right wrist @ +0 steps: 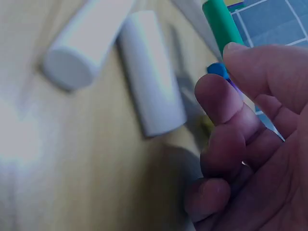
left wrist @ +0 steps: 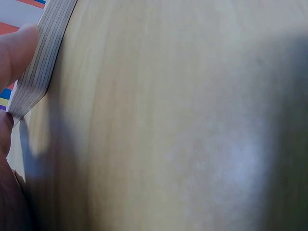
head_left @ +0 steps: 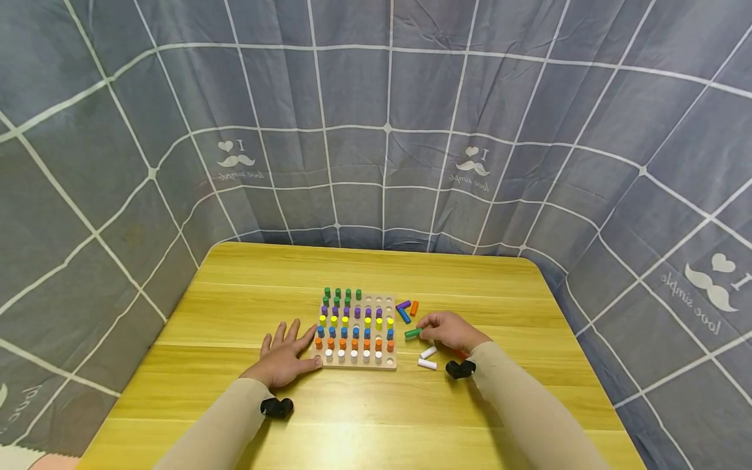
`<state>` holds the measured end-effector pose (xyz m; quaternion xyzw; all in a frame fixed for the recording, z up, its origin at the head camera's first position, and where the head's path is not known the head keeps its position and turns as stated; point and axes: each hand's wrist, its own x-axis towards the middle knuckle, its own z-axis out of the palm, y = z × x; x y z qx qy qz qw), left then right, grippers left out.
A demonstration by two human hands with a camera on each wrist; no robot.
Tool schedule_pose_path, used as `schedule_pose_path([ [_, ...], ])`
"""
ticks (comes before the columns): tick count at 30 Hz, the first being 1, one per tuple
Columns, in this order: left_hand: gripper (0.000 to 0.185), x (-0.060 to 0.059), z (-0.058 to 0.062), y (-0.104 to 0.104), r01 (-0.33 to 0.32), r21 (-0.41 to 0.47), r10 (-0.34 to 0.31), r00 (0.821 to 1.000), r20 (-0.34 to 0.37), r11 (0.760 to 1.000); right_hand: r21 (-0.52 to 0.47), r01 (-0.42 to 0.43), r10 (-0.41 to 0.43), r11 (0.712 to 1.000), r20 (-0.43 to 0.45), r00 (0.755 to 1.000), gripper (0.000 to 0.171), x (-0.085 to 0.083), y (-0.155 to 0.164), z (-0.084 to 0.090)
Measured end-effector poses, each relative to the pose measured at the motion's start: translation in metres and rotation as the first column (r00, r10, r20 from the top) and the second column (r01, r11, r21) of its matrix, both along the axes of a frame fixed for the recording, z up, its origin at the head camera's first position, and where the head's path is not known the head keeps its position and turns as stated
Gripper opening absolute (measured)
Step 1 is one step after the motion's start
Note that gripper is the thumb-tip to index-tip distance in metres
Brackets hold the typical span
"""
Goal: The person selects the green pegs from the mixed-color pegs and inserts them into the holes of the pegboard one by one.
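Note:
A wooden peg board (head_left: 389, 361) lies mid-table with rows of green, purple, yellow, blue, orange and white pegs standing in it. My left hand (head_left: 286, 352) lies flat on the table with spread fingers, touching the board's left front corner (left wrist: 33, 82). Right of the board, my right hand (head_left: 448, 329) pinches a green peg (head_left: 413, 333) (right wrist: 220, 24) just above the table. Two white pegs (head_left: 427, 358) (right wrist: 150, 91) lie beside that hand.
Loose purple, blue and orange pegs (head_left: 407, 309) lie off the board's far right corner. The yellow wooden table (head_left: 364, 431) is ringed by a grey checked curtain (head_left: 388, 130) on three sides. A black wrist camera (head_left: 277, 408) sits under each forearm.

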<state>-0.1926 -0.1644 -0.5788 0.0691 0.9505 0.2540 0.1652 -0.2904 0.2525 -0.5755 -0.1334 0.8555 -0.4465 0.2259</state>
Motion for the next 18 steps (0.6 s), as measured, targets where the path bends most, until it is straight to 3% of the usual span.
schedule_pose_path([
  [3,0.089,0.001,0.001,0.0,0.0,-0.001,0.0,1.0,0.002,1.0,-0.041,0.044,-0.044,0.998,0.001,0.999,0.016,-0.004,-0.005,0.007],
  [6,0.09,0.0,0.001,0.0,0.0,-0.006,0.0,1.0,-0.001,1.0,-0.057,0.063,-0.066,0.996,-0.052,0.996,0.017,-0.011,-0.012,0.014],
  [11,0.09,0.0,0.001,0.0,-0.001,-0.004,0.001,1.0,0.001,1.0,-0.023,0.114,-0.116,0.993,-0.154,0.981,0.021,-0.022,-0.03,0.027],
  [18,0.09,-0.001,0.001,-0.001,0.0,-0.007,0.0,1.0,0.004,1.0,-0.002,0.167,-0.163,0.986,-0.227,0.96,0.025,-0.029,-0.064,0.034],
])
